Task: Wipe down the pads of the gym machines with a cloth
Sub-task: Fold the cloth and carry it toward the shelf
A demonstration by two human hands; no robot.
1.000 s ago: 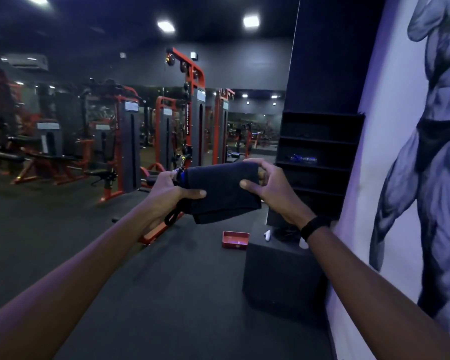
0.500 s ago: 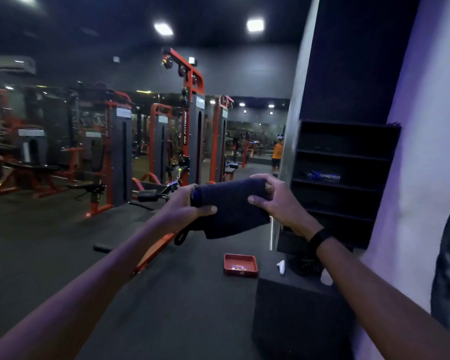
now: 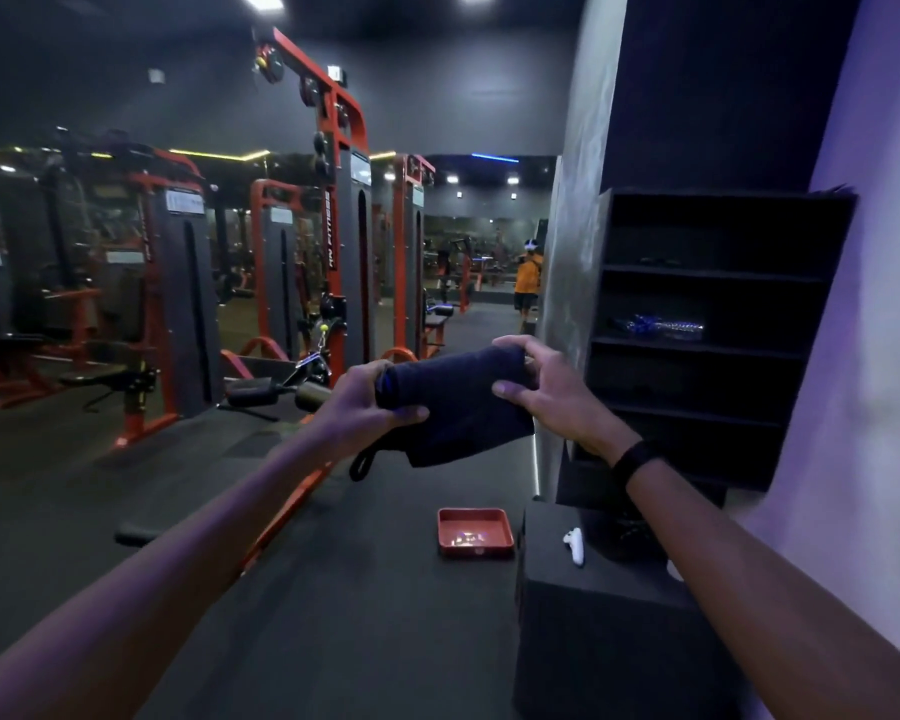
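A folded dark cloth is stretched between both hands at chest height in the middle of the view. My left hand grips its left end, where a dark loop hangs down. My right hand pinches its right end, with a black band on the wrist. Red and black gym machines stand to the left and ahead; a roller pad and a low black seat pad sit beyond my left hand, apart from the cloth.
A black box with a small white object on top stands at lower right. A red tray lies on the dark floor beside it. A black shelf unit lines the right wall. A person in orange stands far down the aisle.
The view has swung left and forward: the wall mural has left the frame, the shelf and box have shifted right, and a person in orange has come into sight. Both hands still hold the cloth.
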